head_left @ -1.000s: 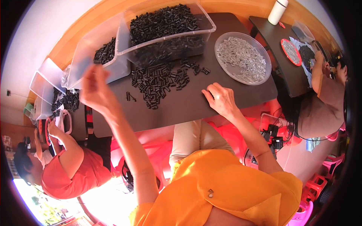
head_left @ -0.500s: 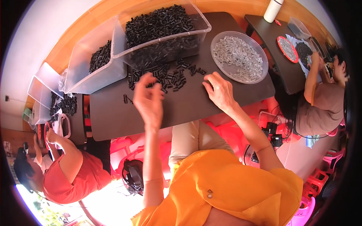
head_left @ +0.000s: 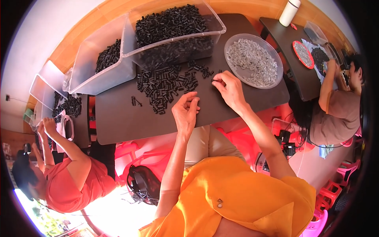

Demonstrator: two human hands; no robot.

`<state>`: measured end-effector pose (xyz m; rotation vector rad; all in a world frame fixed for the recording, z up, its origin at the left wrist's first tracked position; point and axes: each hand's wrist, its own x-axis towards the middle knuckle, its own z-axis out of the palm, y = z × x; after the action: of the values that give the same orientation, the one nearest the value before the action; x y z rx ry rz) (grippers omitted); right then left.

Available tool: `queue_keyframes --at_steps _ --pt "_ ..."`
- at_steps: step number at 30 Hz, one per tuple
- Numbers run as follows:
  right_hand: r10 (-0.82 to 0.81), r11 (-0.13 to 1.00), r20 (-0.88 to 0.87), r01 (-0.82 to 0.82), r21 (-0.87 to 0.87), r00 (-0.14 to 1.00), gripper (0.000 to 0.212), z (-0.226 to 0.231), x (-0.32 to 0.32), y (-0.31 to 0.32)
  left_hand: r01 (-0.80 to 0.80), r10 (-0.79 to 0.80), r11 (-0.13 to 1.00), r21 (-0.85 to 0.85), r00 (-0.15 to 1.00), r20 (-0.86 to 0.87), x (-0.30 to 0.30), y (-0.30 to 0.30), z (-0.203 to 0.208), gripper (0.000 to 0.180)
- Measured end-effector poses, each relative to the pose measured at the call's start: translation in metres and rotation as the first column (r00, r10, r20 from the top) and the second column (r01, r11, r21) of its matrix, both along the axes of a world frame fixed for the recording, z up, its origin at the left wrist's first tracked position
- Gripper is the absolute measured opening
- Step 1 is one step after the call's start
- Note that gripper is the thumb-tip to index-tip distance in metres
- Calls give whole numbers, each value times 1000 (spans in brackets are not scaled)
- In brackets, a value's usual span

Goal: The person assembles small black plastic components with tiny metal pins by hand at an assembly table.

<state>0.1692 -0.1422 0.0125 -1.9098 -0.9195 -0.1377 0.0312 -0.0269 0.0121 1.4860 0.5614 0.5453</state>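
Head view: left grip and right grip both curl; whether either clamps anything, I can't tell. Black pieces lie loose on the tabletop beyond the left grip, clear pieces beyond the right. Plenty looks left; what's done isn't clear.

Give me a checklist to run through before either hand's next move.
1. Black pile on the table: ok, in front of the large bin.
2. All black pieces gathered: not ok, a few stray pieces lie left of the pile.
3. Clear pieces contained: ok, in the round tray.
4. Left hand holding a piece: cannot tell.
5. Right hand holding a piece: cannot tell.
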Motion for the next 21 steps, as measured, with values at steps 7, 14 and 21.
queue_keyframes --at_steps 7,14,21 --pt "305 869 -429 -64 490 850 16 6 -46 -6 180 -83 899 -399 965 248 13 -15 17 20" --pt "162 940 -172 -99 327 972 19 14 -55 -14 199 -77 869 -453 959 274 18 -18 1 12" --pt "-249 968 83 245 50 965 8 40 38 -57 102 -74 979 -177 985 156 11 -8 0 13"
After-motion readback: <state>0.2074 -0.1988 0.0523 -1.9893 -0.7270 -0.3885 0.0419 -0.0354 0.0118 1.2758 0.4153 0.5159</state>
